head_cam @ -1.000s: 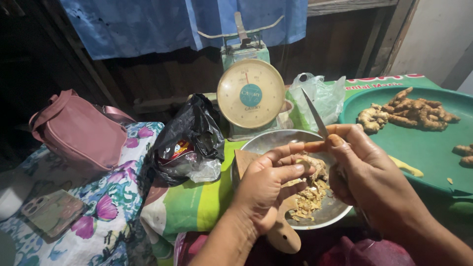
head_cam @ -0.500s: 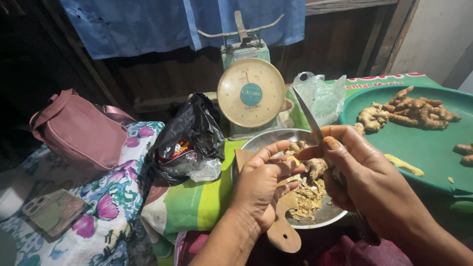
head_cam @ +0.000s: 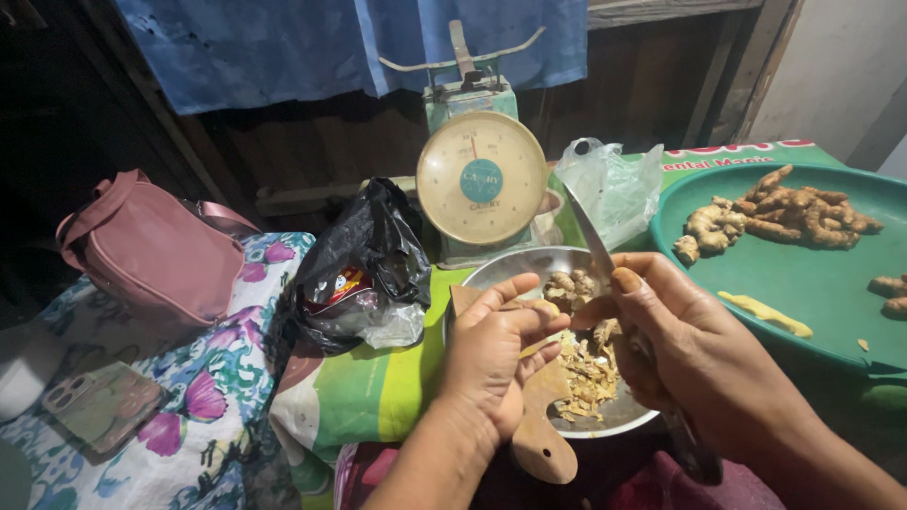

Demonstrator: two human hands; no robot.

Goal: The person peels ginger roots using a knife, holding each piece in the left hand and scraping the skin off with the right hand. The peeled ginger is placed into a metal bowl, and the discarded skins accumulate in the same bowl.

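Over the round metal bowl [head_cam: 491,274], the right hand [head_cam: 694,354] gripped a steel-bladed knife [head_cam: 591,241], fingers wrapped tight, blade up. Left hand [head_cam: 491,354] pinched a small yellow-brown root piece [head_cam: 548,307] w/ thumb & fingertips, beside the blade. Peelings [head_cam: 586,364] lay in the bowl on a wooden board [head_cam: 539,439]. Behind: cream-dial scale [head_cam: 482,179], clear plastic bag [head_cam: 614,189], black bag w/ red-label packet [head_cam: 364,264]; green round tray of roots [head_cam: 784,274] to the right.
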